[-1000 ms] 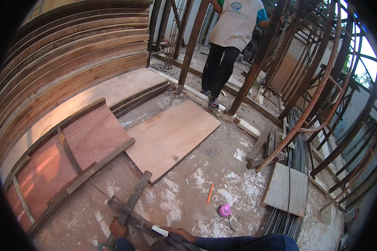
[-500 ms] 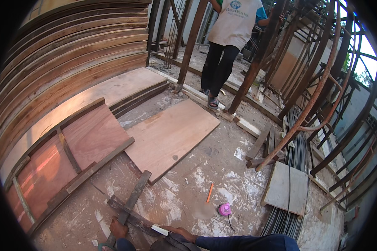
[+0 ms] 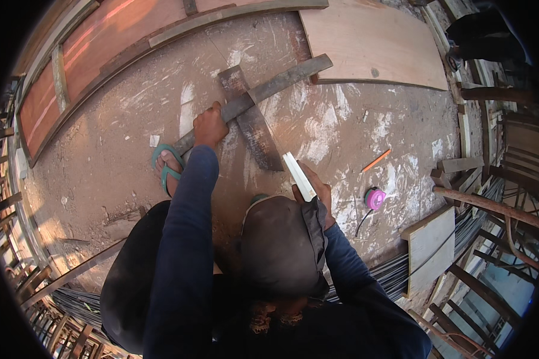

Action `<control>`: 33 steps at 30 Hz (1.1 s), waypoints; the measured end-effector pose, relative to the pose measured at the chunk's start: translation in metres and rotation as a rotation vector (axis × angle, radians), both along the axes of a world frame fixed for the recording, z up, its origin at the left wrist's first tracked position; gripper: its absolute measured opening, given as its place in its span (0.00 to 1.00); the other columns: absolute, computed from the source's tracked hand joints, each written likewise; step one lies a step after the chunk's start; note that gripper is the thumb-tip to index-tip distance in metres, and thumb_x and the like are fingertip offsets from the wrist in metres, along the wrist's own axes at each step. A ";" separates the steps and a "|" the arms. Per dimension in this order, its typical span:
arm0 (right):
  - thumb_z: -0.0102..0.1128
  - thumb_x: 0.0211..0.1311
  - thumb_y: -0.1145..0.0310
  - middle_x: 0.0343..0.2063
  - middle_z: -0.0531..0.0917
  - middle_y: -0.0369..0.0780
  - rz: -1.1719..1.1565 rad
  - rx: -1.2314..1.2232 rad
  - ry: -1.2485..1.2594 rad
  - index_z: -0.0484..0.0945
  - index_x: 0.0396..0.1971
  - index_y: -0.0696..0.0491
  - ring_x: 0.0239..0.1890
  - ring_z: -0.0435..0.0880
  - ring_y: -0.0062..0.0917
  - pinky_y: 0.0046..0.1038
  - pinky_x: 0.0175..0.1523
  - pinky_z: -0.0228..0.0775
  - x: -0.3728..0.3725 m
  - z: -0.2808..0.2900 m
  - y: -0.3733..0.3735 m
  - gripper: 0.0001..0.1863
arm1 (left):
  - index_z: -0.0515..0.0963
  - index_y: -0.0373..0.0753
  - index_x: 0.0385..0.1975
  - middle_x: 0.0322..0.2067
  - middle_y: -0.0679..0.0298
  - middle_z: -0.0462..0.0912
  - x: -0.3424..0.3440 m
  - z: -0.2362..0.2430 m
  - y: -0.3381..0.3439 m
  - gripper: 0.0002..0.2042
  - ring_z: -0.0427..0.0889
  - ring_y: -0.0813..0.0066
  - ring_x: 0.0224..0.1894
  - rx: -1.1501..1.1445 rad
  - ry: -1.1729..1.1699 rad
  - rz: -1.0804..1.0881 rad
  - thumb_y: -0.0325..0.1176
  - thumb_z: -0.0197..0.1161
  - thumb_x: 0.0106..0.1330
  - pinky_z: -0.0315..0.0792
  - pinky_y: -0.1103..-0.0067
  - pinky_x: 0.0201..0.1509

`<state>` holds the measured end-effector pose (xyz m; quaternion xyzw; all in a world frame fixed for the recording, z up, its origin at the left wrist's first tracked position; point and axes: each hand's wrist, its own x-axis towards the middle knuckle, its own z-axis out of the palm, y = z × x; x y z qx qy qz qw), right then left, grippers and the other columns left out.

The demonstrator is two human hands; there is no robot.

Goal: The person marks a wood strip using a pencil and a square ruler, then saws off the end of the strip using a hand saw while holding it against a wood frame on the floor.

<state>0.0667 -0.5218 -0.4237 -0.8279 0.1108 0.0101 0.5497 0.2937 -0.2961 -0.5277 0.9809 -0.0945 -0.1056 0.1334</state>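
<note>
My left hand (image 3: 211, 124) is closed round a grey-brown wooden batten (image 3: 290, 76), pressing it down near its lower end. Beneath the batten, a dark flat strip (image 3: 259, 140) lies crosswise on the ground. My right hand (image 3: 318, 190) grips the white handle (image 3: 298, 176) of what looks like a handsaw. Its blade shows almost edge-on, as a thin line reaching across the batten. My sandalled left foot (image 3: 169, 169) is beside the batten's near end. My cap-like dark headwear or covered knee (image 3: 278, 245) hides part of the ground below; I cannot tell which.
An orange pencil (image 3: 376, 160) and a pink tape measure (image 3: 375, 198) lie right of my hands. Plywood (image 3: 374, 45) and a framed red-brown panel (image 3: 111, 45) lie beyond. A small board (image 3: 431, 248) rests on steel rods (image 3: 392, 281). A person's dark-clothed legs (image 3: 482, 39) stand far right.
My view has tilted down, so my arms and the ground fill more of it. Both hands keep their holds on the batten and the saw handle.
</note>
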 end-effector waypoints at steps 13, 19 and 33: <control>0.59 0.52 0.77 0.44 0.84 0.46 -0.028 -0.012 0.061 0.73 0.55 0.62 0.35 0.84 0.24 0.20 0.42 0.72 0.027 0.022 0.015 0.26 | 0.75 0.36 0.36 0.31 0.46 0.83 -0.008 0.006 0.001 0.14 0.84 0.48 0.35 -0.052 -0.030 -0.011 0.24 0.60 0.46 0.77 0.61 0.41; 0.58 0.49 0.75 0.50 0.80 0.51 0.079 -0.032 0.053 0.72 0.56 0.63 0.54 0.80 0.38 0.33 0.60 0.69 -0.118 0.028 -0.037 0.29 | 0.74 0.35 0.36 0.32 0.46 0.83 -0.004 0.011 0.020 0.14 0.84 0.47 0.36 -0.029 0.019 0.010 0.24 0.60 0.46 0.76 0.61 0.40; 0.55 0.63 0.74 0.59 0.75 0.42 -0.075 0.225 0.242 0.69 0.61 0.57 0.58 0.75 0.25 0.24 0.61 0.65 -0.068 -0.031 0.017 0.24 | 0.74 0.38 0.38 0.33 0.50 0.83 -0.050 0.004 0.013 0.18 0.83 0.49 0.36 0.019 0.049 -0.212 0.27 0.64 0.43 0.77 0.62 0.40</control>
